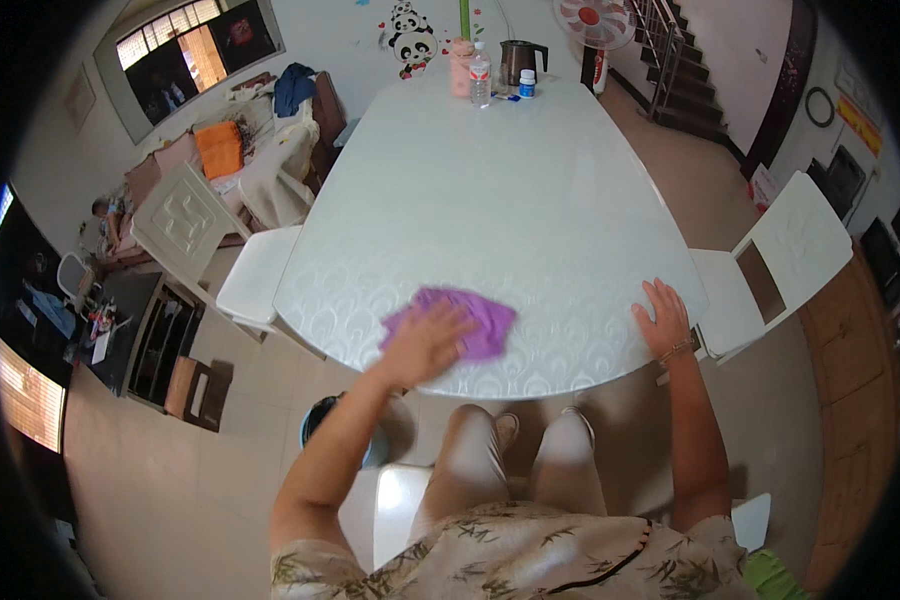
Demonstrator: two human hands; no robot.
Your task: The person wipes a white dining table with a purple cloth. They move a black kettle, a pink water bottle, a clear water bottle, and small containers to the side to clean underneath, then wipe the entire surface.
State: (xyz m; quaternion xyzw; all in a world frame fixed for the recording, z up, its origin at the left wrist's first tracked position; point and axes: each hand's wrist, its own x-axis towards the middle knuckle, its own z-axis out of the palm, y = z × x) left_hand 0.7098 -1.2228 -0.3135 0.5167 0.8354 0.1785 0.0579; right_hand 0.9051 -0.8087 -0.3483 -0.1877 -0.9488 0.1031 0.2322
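Note:
A purple cloth [485, 318] lies crumpled on the near left part of the pale glossy table [490, 190]. My left hand [428, 343] rests on top of it, palm down, the fingers stretched out and a little blurred. Part of the cloth is hidden under that hand. Over at the near right edge of the table, my right hand [663, 320] lies with its fingers apart and nothing in them. A bracelet [678, 349] circles the right wrist.
At the table's far end stand a clear bottle [480, 82], a pink container [461, 70], a dark kettle [520, 65] and a small blue bottle [527, 85]. White chairs [260, 275] flank both sides. A bin [320, 420] sits under the near left edge.

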